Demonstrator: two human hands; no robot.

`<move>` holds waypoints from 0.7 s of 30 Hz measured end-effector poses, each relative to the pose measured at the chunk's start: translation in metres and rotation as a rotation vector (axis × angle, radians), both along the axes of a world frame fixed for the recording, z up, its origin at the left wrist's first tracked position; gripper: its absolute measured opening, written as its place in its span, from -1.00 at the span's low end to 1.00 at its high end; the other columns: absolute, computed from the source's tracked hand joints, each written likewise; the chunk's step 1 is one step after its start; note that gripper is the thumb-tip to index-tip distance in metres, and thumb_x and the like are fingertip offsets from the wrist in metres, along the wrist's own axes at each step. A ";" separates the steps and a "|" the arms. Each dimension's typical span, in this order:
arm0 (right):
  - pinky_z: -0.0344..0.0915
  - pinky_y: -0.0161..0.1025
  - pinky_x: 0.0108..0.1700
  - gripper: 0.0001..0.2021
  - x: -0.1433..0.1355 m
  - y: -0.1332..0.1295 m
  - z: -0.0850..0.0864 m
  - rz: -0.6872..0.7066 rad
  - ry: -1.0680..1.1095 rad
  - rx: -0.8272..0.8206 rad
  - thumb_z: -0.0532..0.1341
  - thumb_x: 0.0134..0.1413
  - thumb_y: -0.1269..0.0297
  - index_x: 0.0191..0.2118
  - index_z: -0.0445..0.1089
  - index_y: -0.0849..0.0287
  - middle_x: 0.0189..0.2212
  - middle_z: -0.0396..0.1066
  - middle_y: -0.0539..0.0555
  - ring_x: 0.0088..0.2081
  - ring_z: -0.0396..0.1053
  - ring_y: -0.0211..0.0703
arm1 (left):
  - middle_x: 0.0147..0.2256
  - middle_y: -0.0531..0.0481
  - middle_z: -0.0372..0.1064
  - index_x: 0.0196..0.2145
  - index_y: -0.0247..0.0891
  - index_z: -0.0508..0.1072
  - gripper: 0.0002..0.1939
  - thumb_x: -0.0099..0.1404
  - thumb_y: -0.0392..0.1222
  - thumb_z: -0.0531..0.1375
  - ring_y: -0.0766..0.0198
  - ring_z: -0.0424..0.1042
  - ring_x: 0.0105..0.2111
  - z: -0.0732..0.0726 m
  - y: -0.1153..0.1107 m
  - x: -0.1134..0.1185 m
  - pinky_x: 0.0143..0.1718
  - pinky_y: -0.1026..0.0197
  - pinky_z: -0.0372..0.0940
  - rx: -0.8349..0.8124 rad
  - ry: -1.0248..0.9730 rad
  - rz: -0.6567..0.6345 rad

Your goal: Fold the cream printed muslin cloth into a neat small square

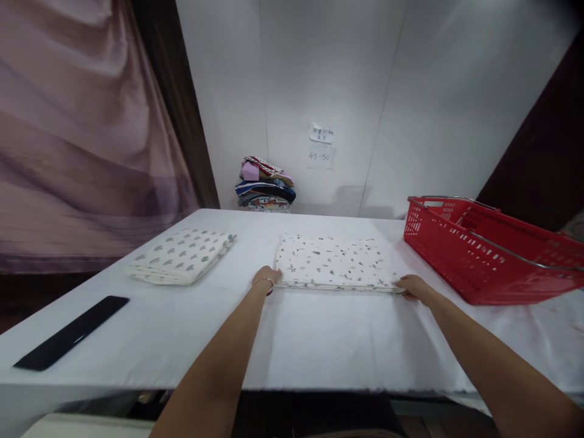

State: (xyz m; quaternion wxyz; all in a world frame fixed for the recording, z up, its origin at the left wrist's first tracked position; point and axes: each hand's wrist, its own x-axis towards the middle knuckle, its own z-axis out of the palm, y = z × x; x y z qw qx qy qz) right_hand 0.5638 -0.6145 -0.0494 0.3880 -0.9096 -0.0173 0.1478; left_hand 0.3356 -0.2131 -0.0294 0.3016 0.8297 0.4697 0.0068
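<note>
A folded white cloth with small dark prints [335, 261] lies flat on the white table [319, 340]. Its near left corner is pinched by my left hand [267, 277], which has a bracelet at the wrist. On the opposite side, my right hand [412, 286] grips the near right corner, thumb on top and fingers curled beneath. To the left rests a second folded cloth with grey-green heart-like prints [182, 255], apart from both hands.
A red plastic basket [479, 261] with metal handles stands at the right. A long black flat object [73, 333] lies near the left front edge. Stacked folded fabrics [265, 185] sit beyond the far edge. Paper signs [320, 155] hang on the wall; a pink curtain [82, 140] hangs left.
</note>
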 end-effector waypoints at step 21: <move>0.12 -0.11 0.10 -0.48 -0.026 0.012 0.003 0.438 -0.601 -0.458 0.13 0.00 0.36 0.14 0.20 0.29 0.07 0.23 0.28 0.10 0.19 0.03 | -0.26 -0.09 0.47 -0.23 -0.26 0.41 -0.68 0.05 -0.09 0.19 0.17 0.47 -0.31 -0.022 0.006 -0.024 -0.53 0.32 0.32 -0.203 -0.165 0.008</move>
